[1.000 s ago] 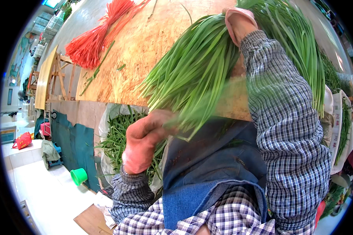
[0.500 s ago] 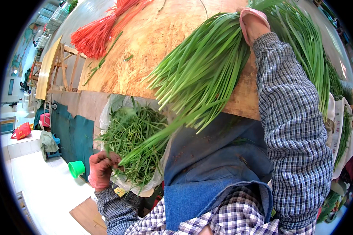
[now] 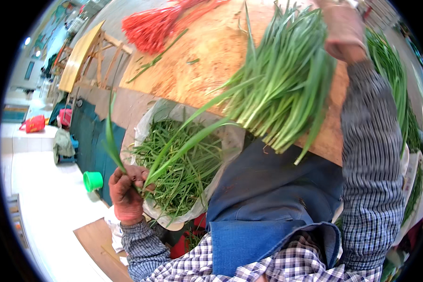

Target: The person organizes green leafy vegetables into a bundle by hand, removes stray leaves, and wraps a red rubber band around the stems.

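My left hand (image 3: pixel 128 191), in a stained pink glove with bare fingertips, pinches a few long green leaves (image 3: pixel 110 138). They look like garlic chives, and some stretch toward the table. A thick bunch of the same greens (image 3: pixel 282 80) lies on the wooden table (image 3: pixel 202 56), pale stem ends at the near edge. Beside the bunch's upper right, my right hand (image 3: pixel 344 30) is smeared by motion. Its fingers are cut off by the picture's top edge, so its grip does not show. Below my left hand's reach, a clear plastic bag (image 3: pixel 143 129) holds loose trimmed leaves (image 3: pixel 178 164).
Red plastic ties (image 3: pixel 150 29) lie at the table's far left, near loose leaf scraps (image 3: pixel 162 54). More greens (image 3: pixel 392 75) stand at the right. A green bucket (image 3: pixel 93 181) and a wooden trestle (image 3: pixel 98 66) are on the left. A blue apron (image 3: pixel 272 188) covers my lap.
My view has turned, shifting the scene. The bunch now lies more upright and further right, with my right hand at its right side. Leaves now also stick up from my left hand.
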